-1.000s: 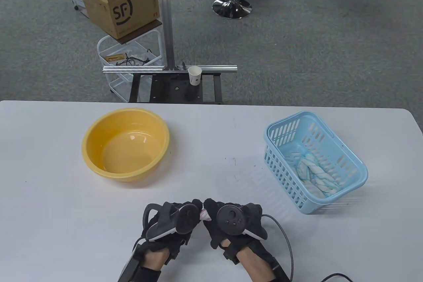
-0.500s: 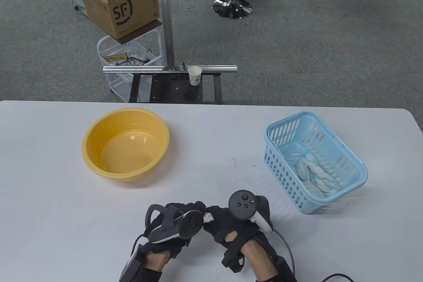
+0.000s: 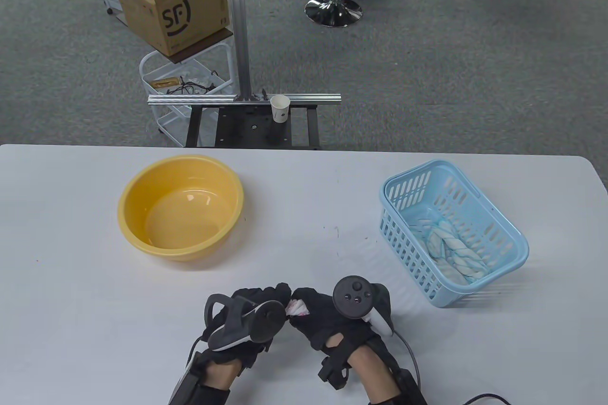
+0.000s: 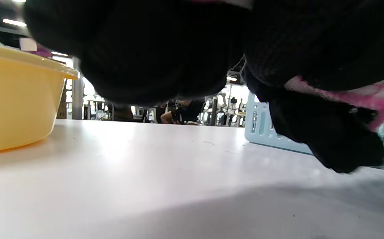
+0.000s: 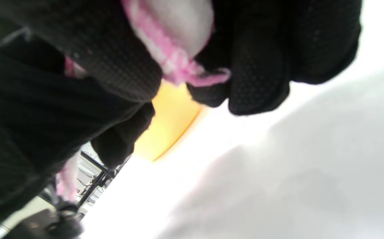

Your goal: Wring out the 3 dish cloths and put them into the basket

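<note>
Both gloved hands meet near the table's front edge and grip a pink-and-white dish cloth between them. Only a small twist of it shows between the left hand and the right hand. In the right wrist view the cloth bulges out between curled black fingers. The left wrist view shows pink cloth under the right hand's fingers. The light blue basket stands at the right with twisted blue-and-white cloths lying in it.
A yellow basin stands at the left of the white table, with nothing visible in it. Beyond the far edge are a metal frame with a paper cup, a cardboard box and a wire cart.
The right hand has rolled so its tracker swung from the back of the hand up toward the basket side. The left hand stayed put, still gripping the cloth.
</note>
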Tool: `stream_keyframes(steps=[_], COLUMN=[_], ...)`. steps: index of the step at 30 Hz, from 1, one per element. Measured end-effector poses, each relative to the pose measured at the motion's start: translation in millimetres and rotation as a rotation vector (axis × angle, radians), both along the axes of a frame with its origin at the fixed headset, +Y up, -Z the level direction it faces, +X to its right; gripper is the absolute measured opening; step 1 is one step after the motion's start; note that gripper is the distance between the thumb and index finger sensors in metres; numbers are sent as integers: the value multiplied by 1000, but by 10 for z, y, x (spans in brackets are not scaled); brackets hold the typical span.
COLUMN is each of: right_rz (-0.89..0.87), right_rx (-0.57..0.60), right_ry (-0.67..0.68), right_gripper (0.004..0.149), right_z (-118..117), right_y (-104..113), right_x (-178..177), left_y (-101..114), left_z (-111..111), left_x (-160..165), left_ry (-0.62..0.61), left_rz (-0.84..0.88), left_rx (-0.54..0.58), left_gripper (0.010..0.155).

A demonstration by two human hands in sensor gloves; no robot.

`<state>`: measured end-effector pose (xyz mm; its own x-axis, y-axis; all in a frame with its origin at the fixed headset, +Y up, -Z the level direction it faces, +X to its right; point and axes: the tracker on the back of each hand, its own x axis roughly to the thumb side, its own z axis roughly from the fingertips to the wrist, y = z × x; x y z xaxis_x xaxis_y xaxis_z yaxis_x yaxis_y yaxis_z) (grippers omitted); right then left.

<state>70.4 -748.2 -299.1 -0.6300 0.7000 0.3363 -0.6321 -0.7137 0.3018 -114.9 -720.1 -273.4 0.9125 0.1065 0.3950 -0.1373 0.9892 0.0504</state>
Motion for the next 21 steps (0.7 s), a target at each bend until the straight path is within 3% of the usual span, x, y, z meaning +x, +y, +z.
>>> stream_keyframes(steps=[6,14,18,21], right_rz=[142,167,143,220], right_rx=[357,606,597,561], right_ry=[-89,-276,-406,-532], right_gripper=[62,64,66,68], right_z=[60,149,125,45], right_y=[237,661,884,1094], right_x=[108,398,615,876], left_y=[29,91,57,18], left_z=[-22,-42,-55,-71], left_x=[-161,-410,-421,-411], left_ry=[51,130,140,137], left_rz=[60,182,186,183], left_rx=[-46,-6,-18,-38], left_gripper=[74,90,94,95])
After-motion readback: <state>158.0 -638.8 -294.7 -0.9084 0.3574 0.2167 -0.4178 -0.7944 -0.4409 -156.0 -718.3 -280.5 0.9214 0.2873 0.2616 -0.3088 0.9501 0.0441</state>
